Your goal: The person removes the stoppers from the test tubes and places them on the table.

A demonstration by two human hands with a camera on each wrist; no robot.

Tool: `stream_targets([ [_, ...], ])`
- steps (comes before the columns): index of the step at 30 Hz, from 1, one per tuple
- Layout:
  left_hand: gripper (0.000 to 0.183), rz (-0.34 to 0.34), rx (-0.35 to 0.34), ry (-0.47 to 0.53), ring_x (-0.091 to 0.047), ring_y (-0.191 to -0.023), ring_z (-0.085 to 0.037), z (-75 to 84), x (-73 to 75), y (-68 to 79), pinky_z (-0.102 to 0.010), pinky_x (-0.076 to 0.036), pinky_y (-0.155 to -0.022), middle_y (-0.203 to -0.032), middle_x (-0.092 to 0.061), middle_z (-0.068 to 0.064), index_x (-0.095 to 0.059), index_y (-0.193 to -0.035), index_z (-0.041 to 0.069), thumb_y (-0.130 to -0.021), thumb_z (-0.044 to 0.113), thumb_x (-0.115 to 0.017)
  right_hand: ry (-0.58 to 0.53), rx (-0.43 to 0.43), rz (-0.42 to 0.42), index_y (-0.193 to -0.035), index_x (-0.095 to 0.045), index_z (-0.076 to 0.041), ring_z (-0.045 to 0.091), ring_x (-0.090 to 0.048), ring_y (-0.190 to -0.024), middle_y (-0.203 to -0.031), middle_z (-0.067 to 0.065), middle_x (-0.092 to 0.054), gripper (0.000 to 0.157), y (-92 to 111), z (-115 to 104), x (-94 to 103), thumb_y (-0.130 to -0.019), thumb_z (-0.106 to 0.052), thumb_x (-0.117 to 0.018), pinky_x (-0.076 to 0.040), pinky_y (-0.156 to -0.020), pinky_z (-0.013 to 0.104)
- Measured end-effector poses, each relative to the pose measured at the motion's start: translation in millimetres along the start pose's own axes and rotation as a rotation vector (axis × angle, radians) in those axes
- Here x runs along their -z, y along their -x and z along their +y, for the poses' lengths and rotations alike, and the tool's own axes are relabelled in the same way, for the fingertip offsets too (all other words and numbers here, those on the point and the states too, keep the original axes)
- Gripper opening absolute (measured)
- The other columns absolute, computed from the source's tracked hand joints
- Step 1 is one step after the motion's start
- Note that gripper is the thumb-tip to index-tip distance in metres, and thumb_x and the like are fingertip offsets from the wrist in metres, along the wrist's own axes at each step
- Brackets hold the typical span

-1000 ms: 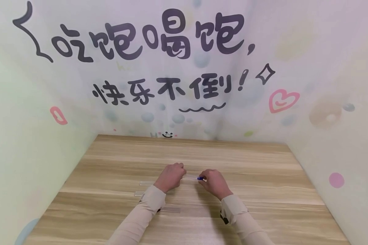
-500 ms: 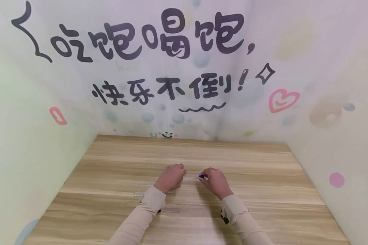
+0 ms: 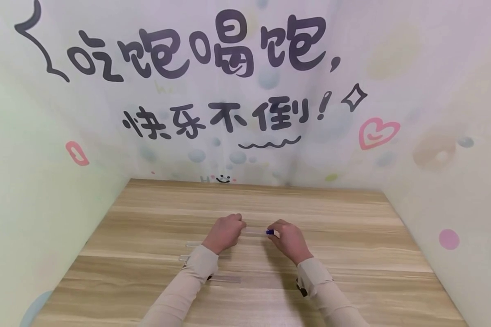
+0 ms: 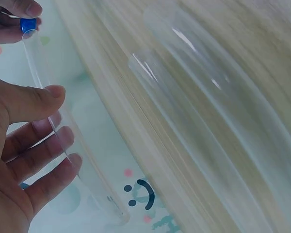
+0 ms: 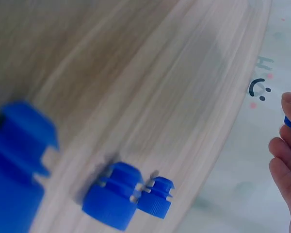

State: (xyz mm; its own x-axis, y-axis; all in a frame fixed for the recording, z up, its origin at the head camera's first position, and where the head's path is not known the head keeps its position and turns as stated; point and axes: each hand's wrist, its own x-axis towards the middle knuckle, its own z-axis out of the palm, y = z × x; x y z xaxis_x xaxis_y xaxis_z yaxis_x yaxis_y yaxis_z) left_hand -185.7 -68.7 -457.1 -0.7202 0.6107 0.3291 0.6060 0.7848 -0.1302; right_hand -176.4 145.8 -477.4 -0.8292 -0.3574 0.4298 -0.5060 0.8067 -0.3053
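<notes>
A clear test tube (image 4: 89,160) lies between the thumb and fingers of my left hand (image 3: 225,232), its rounded end pointing away from the cap. At the tube's mouth, a blue cap (image 4: 28,24) is pinched by the fingertips of my right hand (image 3: 290,241). Cap and mouth meet in the left wrist view. The head view has both hands above the middle of the table, with the tube spanning the gap. Only part of the right hand shows at the edge of the right wrist view, where its thumb covers most of the cap.
More clear tubes lie on the wooden table (image 3: 352,281) by the left forearm: one tube (image 3: 193,244), a second tube (image 3: 183,258) and a third tube (image 3: 227,279). Three blue caps (image 5: 114,199) stand on the table in the right wrist view. A printed wall (image 3: 270,159) rises behind.
Both hands have shifted slightly farther from me, still holding tube and cap. The cap has moved a little to the right, and the left hand slightly left.
</notes>
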Motion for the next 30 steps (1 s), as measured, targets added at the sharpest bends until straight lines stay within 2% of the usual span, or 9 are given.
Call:
stream_targets([
  [9,0.009,0.007,0.033,-0.001,-0.061,-0.068,-0.015,-10.0,-2.9,2.0,-0.026,-0.05,-0.054,-0.075,-0.059,-0.002,-0.068,-0.081,0.011,-0.081,0.002,-0.068,0.019,-0.017,0.026,-0.09,-0.071,-0.008,0.017,-0.067,-0.074,-0.087,0.003,-0.07,0.02,0.0,14.3,5.0,-0.073,-0.009,-0.081,-0.054,-0.065,0.03],
  [18,0.01,0.037,0.049,0.03,-0.061,-0.065,-0.017,-24.3,-10.8,8.3,-0.028,-0.051,-0.054,-0.072,-0.059,-0.004,-0.063,-0.076,0.008,-0.079,-0.001,-0.067,0.023,-0.095,-0.023,-0.085,-0.072,-0.01,0.019,-0.067,-0.08,-0.089,0.002,-0.07,0.014,2.9,28.1,10.7,-0.074,-0.01,-0.08,-0.055,-0.071,0.034],
  [23,0.01,0.047,0.068,0.048,-0.06,-0.064,-0.018,-30.2,-13.6,13.8,-0.029,-0.05,-0.054,-0.071,-0.058,-0.004,-0.063,-0.075,0.007,-0.078,-0.001,-0.069,0.017,-0.126,-0.02,-0.086,-0.072,-0.009,0.019,-0.066,-0.077,-0.088,0.003,-0.069,0.014,6.0,36.3,12.7,-0.073,-0.008,-0.08,-0.055,-0.069,0.034],
  [30,0.011,0.003,0.105,0.081,-0.059,-0.064,-0.019,-35.6,-17.9,20.1,-0.03,-0.05,-0.053,-0.07,-0.058,-0.005,-0.063,-0.075,0.007,-0.077,-0.003,-0.068,0.036,-0.158,-0.042,-0.085,-0.071,-0.01,0.019,-0.065,-0.074,-0.086,0.004,-0.07,0.013,12.7,49.4,13.2,-0.075,-0.006,-0.078,-0.053,-0.067,0.034],
])
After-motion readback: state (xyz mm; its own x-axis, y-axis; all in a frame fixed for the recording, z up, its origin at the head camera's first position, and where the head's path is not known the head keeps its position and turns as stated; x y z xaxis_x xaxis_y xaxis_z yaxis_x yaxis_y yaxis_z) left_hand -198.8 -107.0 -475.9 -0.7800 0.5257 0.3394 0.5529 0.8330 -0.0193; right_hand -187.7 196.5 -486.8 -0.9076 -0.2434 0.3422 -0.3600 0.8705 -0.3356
